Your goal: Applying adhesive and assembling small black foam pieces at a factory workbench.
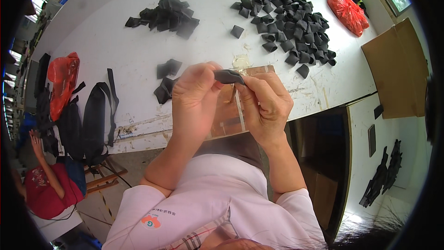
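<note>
My left hand [196, 99] and my right hand [264, 104] are raised together over the near edge of a white table [120, 41]. Between their fingertips they pinch one small black folded fabric piece [229, 77], the left hand on its left end and the right hand on its right end. Just behind my left hand lies a small heap of black pieces [165, 81]. A brown wooden board [231, 111] rests on the table edge under my hands.
A large pile of black folded pieces [289, 23] lies at the right and another pile [166, 15] at the back left. A red plastic bag [348, 14] sits far right, another red bag [62, 81] and black straps [95, 120] at left. Cardboard [397, 71] lies at the right; a seated person in red [44, 190] is lower left.
</note>
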### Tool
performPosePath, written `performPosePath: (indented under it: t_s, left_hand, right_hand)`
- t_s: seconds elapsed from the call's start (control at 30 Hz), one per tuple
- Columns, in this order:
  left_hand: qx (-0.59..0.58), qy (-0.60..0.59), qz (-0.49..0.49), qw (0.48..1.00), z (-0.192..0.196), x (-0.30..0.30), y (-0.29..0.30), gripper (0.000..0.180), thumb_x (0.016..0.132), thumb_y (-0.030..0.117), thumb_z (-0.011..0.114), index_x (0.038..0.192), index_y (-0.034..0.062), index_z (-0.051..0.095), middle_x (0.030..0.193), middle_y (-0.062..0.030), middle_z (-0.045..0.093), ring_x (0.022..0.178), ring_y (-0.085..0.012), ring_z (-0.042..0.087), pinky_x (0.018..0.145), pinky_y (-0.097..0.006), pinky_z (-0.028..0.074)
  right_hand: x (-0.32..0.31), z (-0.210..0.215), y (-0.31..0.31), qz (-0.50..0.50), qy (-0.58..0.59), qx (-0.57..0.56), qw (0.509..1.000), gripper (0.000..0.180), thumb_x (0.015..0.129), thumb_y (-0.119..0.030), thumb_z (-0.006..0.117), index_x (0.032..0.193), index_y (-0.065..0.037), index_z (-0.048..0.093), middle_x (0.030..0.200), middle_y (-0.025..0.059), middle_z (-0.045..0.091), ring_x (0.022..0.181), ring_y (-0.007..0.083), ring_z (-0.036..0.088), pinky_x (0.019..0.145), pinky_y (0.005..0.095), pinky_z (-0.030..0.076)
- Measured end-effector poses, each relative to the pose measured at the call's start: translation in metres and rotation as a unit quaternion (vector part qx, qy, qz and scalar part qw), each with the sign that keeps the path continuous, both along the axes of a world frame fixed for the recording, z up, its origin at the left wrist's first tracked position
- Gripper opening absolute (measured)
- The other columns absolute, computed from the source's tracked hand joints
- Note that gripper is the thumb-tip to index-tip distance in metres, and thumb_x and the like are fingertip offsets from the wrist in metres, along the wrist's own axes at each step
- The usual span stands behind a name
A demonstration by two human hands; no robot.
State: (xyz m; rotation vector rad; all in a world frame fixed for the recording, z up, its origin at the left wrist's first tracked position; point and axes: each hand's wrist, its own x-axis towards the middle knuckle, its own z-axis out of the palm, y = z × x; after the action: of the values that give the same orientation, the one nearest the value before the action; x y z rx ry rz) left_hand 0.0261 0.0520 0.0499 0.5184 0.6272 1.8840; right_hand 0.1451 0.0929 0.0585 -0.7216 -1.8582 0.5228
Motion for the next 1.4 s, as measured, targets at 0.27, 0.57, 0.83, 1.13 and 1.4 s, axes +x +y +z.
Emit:
performPosePath:
  t_s: [0.27, 0.57, 0.83, 1.13, 1.4]
  left_hand:
    - [-0.042, 0.209, 0.028, 0.977, 0.003, -0.006, 0.003, 0.009, 0.084, 0.007, 0.054, 0.09, -0.0002, 0.058, 0.084, -0.0032, 0.056, 0.077, -0.0058, 0.047, 0.07, -0.02, 0.039]
    - [-0.161, 0.571, 0.112, 0.797, -0.056, -0.036, 0.01, 0.015, 0.08, 0.011, 0.061, 0.085, -0.0024, 0.057, 0.067, -0.0018, 0.056, 0.058, -0.004, 0.049, 0.052, -0.019, 0.042]
    - [-0.255, 0.724, 0.068, 0.638, -0.122, -0.055, -0.004, 0.011, 0.073, 0.001, 0.062, 0.079, -0.0019, 0.053, 0.082, -0.0102, 0.054, 0.067, -0.0202, 0.056, 0.059, -0.028, 0.045]
    - [-0.23, 0.127, -0.198, 0.945, -0.047, -0.04, -0.029, 0.017, 0.076, 0.005, 0.06, 0.091, 0.0016, 0.053, 0.08, -0.0051, 0.059, 0.064, -0.0102, 0.055, 0.057, -0.022, 0.046]
    - [-0.252, 0.032, -0.231, 0.939, -0.049, -0.035, -0.033, 0.009, 0.078, 0.005, 0.058, 0.085, 0.0004, 0.058, 0.069, -0.0066, 0.059, 0.056, -0.0133, 0.057, 0.047, -0.022, 0.046]
  right_hand:
    - [0.003, -0.013, 0.0, -0.019, -0.056, 0.047, 0.997, 0.01, 0.069, 0.0, 0.064, 0.077, -0.002, 0.058, 0.068, 0.0067, 0.052, 0.056, 0.0203, 0.047, 0.047, 0.0292, 0.037]
    - [0.017, 0.04, 0.036, 0.032, 0.254, -0.347, 0.902, 0.025, 0.085, -0.02, 0.055, 0.074, 0.001, 0.058, 0.057, 0.0002, 0.051, 0.05, 0.0045, 0.041, 0.044, 0.0192, 0.03]
    - [0.012, -0.05, -0.034, 0.035, -0.125, -0.304, 0.944, 0.021, 0.082, -0.018, 0.059, 0.076, 0.002, 0.062, 0.057, 0.0093, 0.055, 0.05, 0.0169, 0.053, 0.047, 0.0301, 0.041]
    - [-0.01, -0.065, -0.038, 0.156, 0.264, -0.608, 0.732, 0.021, 0.084, -0.017, 0.058, 0.093, 0.002, 0.056, 0.08, 0.0066, 0.06, 0.067, 0.0074, 0.055, 0.059, 0.0203, 0.047]
    - [-0.001, -0.071, -0.03, 0.24, 0.331, -0.688, 0.6, 0.02, 0.084, -0.017, 0.057, 0.091, 0.001, 0.057, 0.077, 0.0071, 0.061, 0.06, 0.0083, 0.055, 0.052, 0.0185, 0.045]
